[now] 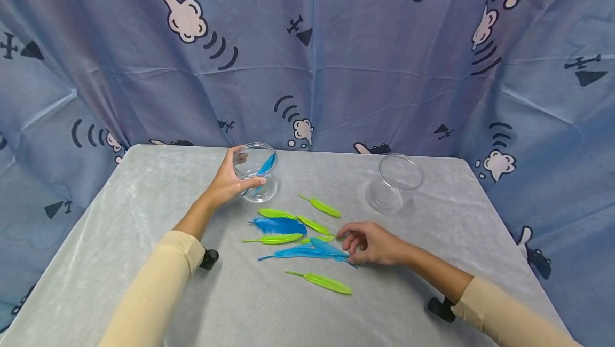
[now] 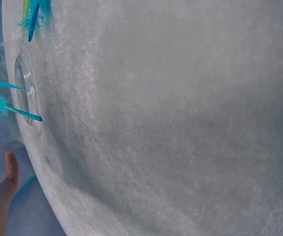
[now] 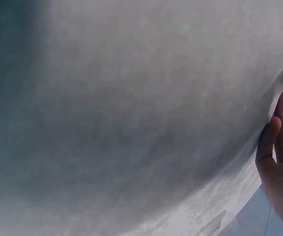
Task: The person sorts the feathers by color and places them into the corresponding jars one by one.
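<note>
In the head view my left hand (image 1: 229, 180) grips a clear round container (image 1: 263, 196) from its left side, thumb in front and fingers behind. Blue feathers (image 1: 267, 164) lean inside it; their quills (image 2: 24, 113) show through the wall in the left wrist view. My right hand (image 1: 377, 243) is at the right end of a pair of light-blue feathers (image 1: 302, 251) on the table. Its fingers are bent, with thumb and forefinger apart; the thumb is at the feathers' tips. A darker blue feather (image 1: 278, 225) and several green feathers (image 1: 326, 283) lie around.
A second clear container (image 1: 384, 197) stands on the right side of the grey-covered table (image 1: 432, 187). Behind the table's far edge hangs a blue patterned curtain (image 1: 336, 107). The nearest loose feather to that edge is a green one (image 1: 324, 207).
</note>
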`<state>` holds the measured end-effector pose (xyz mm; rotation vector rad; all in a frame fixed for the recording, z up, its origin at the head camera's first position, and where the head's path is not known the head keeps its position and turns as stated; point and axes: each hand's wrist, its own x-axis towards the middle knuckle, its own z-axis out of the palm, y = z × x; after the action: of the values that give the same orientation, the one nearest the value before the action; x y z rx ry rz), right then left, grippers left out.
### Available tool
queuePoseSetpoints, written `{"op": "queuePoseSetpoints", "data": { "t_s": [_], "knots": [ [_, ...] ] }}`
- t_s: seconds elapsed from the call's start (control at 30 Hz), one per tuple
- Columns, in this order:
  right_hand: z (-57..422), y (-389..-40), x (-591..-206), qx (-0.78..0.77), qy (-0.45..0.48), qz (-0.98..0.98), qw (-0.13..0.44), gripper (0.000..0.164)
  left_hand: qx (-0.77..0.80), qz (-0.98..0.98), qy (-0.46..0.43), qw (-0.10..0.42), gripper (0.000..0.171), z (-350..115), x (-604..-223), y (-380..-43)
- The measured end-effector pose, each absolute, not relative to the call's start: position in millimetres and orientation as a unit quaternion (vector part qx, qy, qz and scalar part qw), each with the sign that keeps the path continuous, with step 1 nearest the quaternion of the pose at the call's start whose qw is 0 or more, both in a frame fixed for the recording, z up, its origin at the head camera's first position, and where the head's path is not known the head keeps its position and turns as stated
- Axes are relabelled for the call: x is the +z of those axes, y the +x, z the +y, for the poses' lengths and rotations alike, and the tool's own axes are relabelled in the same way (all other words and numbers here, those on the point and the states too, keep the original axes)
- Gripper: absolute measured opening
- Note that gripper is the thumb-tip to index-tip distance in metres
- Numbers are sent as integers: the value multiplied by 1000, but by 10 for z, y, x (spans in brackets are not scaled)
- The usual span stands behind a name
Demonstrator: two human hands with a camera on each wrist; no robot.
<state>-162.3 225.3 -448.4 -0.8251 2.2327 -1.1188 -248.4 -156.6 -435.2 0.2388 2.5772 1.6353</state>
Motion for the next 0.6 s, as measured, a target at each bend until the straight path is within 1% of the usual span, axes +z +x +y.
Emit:
{"op": "queuePoseSetpoints", "data": {
  "t_s": [0.3,0.6],
  "knots": [
    [2223,-1621,-4498,-398,-281,835,257,41,533,842,78,38,103,-1566,-4359,-2487],
    [2211,-1642,-4489,-386,-287,837,259,36,532,842,79,37,104,-1563,-4361,-2500]
  ]
}}
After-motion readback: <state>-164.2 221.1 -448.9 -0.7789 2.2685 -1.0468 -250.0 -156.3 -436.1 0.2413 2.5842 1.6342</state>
